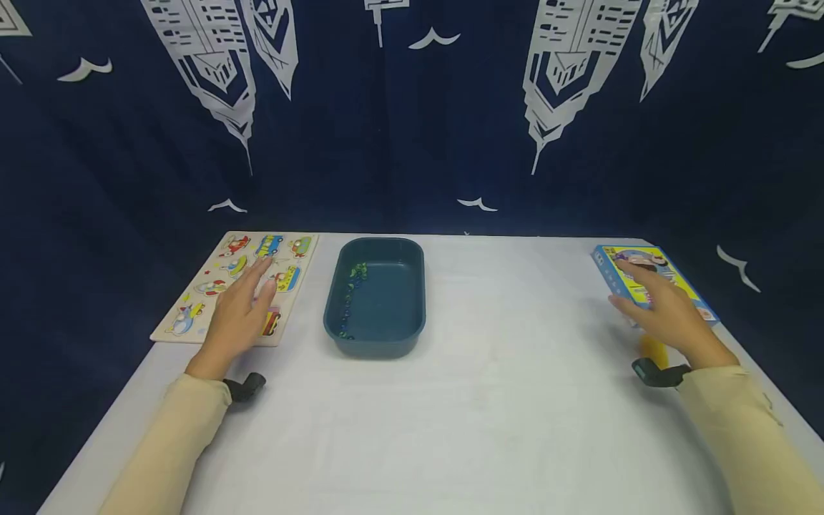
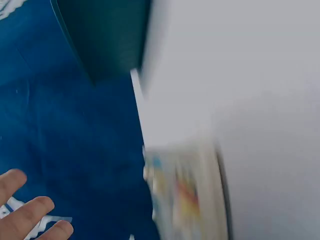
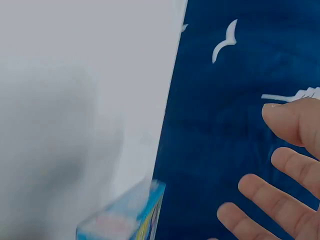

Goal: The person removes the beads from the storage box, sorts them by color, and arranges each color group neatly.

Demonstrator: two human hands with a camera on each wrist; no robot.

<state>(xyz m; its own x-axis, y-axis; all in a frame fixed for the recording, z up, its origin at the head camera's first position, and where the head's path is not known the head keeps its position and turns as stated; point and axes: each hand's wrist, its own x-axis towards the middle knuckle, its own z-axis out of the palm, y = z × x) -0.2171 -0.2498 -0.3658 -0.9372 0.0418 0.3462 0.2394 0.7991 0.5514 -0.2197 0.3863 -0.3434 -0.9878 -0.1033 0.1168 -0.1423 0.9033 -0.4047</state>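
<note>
Over the wooden picture puzzle board (image 1: 216, 306) at the left of the table, my left hand (image 1: 240, 312) hovers with its fingers extended and holds nothing. In the left wrist view the board (image 2: 190, 200) is blurred, and the fingers (image 2: 27, 217) show at the lower left. On the right side, my right hand (image 1: 669, 309) is held over a blue and yellow box (image 1: 679, 268), covering part of it. The right wrist view shows its spread fingers (image 3: 280, 205) holding nothing, with a corner of the box (image 3: 120, 215) beside them.
A dark teal rectangular tub (image 1: 399, 343) stands left of centre, with a string of small green and blue pieces (image 1: 350, 293) inside along its left. Something yellow (image 1: 654, 350) shows under the right wrist. The white table (image 1: 502, 400) ends at a dark blue printed curtain (image 1: 399, 143).
</note>
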